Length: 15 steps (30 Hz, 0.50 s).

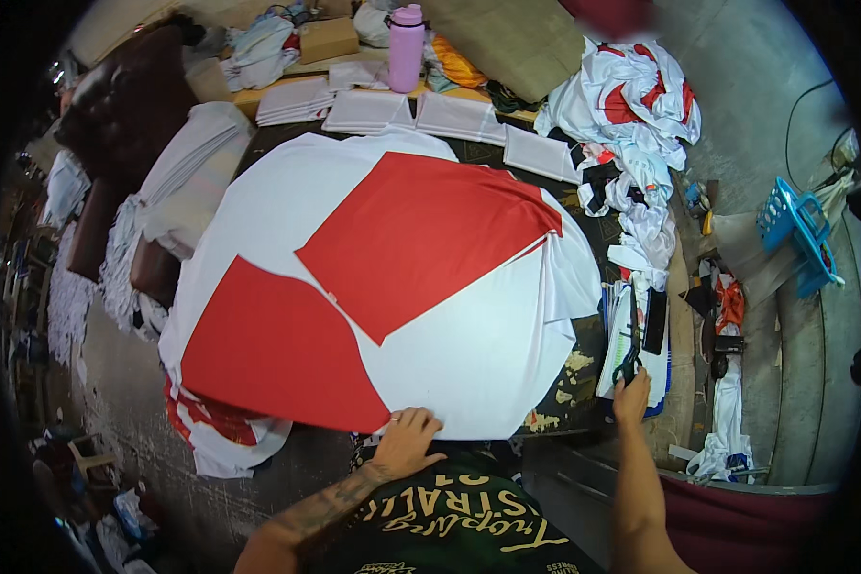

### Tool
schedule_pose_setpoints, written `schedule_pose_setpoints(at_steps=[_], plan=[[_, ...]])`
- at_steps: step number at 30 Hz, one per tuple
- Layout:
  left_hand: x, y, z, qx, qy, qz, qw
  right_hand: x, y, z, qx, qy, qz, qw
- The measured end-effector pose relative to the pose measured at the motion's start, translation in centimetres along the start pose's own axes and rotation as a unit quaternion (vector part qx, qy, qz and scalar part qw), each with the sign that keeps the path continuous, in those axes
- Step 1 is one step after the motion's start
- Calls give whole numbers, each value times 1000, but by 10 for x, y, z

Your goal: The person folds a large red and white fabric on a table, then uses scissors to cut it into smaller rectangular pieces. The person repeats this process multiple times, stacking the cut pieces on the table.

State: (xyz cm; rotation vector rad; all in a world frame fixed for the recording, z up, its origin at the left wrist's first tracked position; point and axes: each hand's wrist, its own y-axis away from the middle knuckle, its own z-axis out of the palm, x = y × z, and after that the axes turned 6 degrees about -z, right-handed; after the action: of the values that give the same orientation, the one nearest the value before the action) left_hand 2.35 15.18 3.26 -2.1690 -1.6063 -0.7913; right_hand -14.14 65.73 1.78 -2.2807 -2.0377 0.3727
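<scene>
A large white and red cloth [469,373] covers most of the table in front of me. My left hand [409,437] lies flat on its near edge, fingers spread, where a red panel [277,349] meets white. Another red panel [421,244] spreads farther back, with creases at its right end. Off to the right, my right hand [632,394] has its fingers around the dark handles of a pair of scissors [629,365]. The scissors rest over papers [618,330], blades pointing away from me. Beside them lies a black phone [655,322].
Folded white cloth stacks [366,112] line the far table edge, with a pink bottle [406,50] behind. Crumpled white and red cloth [631,91] heaps at the back right. A blue plastic basket [799,234] hangs farther right. Brown seats [129,105] stand at the left.
</scene>
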Motion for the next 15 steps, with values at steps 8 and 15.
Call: schedule_pose_setpoints(at_steps=[8, 15], plan=[[5, 7, 29, 113, 129, -142, 975, 44, -8, -66, -358, -509, 168, 765], [22, 19, 3, 258, 160, -277, 912, -51, 123, -117, -635, -218, -139, 728]])
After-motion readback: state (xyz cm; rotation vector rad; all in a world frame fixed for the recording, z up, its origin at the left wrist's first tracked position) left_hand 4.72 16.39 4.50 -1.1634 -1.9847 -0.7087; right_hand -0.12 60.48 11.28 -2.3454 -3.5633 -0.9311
